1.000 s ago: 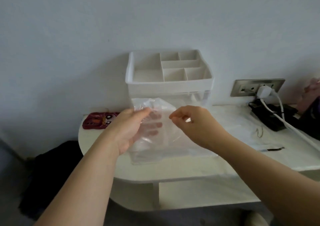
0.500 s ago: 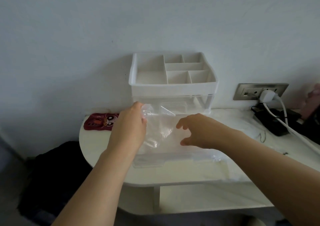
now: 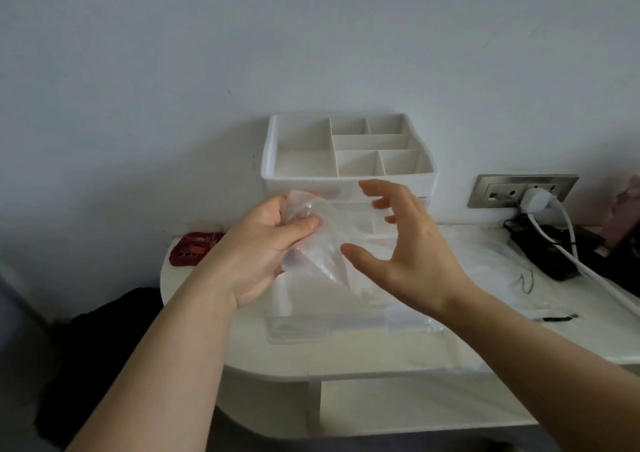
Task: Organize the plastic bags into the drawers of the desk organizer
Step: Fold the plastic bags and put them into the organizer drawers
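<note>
A white desk organizer [image 3: 346,183] with a divided top tray stands against the wall on a white table [image 3: 363,354]. Its clear drawer [image 3: 311,327] is pulled out toward me and rests low in front. My left hand [image 3: 263,247] grips a crumpled clear plastic bag [image 3: 322,240] above the drawer. My right hand [image 3: 405,243] hovers just right of the bag, fingers spread, holding nothing. More clear plastic bags [image 3: 485,271] lie flat on the table to the right.
A red patterned item [image 3: 194,247] lies at the table's left back edge. A wall socket [image 3: 519,191] with a white plug and cable [image 3: 568,243] and a black adapter [image 3: 543,254] sit at the right. A dark heap [image 3: 104,330] lies on the floor at left.
My right hand let go of the bag and lifted with fingers spread. My left hand bunched the bag tighter and raised it above the pulled-out drawer.
</note>
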Motion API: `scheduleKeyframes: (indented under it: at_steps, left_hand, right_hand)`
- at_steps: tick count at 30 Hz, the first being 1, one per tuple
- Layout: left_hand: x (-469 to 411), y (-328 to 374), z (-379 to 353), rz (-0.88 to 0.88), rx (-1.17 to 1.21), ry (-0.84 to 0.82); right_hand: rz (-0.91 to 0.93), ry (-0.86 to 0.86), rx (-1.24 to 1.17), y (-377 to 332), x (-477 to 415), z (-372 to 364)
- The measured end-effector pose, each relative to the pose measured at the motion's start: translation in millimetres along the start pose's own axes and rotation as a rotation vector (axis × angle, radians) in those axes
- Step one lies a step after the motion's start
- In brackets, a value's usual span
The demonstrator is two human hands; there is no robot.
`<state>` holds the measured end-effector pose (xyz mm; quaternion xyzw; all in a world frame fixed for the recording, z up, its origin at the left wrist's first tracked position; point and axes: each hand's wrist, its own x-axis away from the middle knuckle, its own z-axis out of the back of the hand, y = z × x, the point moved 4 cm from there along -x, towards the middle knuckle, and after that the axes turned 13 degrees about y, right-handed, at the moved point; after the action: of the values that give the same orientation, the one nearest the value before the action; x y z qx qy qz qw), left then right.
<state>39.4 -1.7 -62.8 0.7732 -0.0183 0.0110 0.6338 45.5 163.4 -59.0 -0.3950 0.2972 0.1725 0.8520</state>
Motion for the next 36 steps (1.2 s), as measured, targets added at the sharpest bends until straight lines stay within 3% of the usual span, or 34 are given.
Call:
scheduleKeyframes:
  at_steps: [4,9,14,18,24,26,31,33,36]
  left_hand:
    - [11.3,15.0,-5.4,-0.107,-0.038,-0.107]
    - [16.7,25.0,-2.4,-0.211,-0.157,-0.141]
    - [17.5,29.2,0.4,-0.197,-0.115,-0.077]
    - [17.2,30.0,8.7,-0.122,-0.049,-0.015]
    - [13.5,25.1,15.3,0.081,0.326,-0.033]
    - [14.8,25.0,11.5,0.122,0.429,-0.116]
    - [16.9,18.4,2.0,0.246,0.603,-0.300]
    - [13.9,12.2,2.3,0.250,0.531,-0.229]
    - [5.1,-2.7,15.0,0.162,0.132,0.038]
  right_hand:
    - [-0.120,-0.066,-0.110,-5.5,-11.8,-2.2]
    - [-0.012,-0.063,0.023,-24.7,-30.0,7.9]
    - [-0.090,-0.246,0.187,-25.2,-45.3,31.1]
    - [-0.173,-0.399,0.169,-24.0,-53.3,52.6]
    - [-0.218,-0.171,0.002,-33.1,-76.2,70.3]
    - [-0.191,-0.086,0.005,-39.1,-81.2,74.3]
    - [-0.061,0.055,0.267,-49.9,-88.6,72.6]
    - [-0.001,0.083,0.444,-48.3,-87.8,62.3]
    - [0.031,0.078,0.603,-36.7,-81.4,41.3]
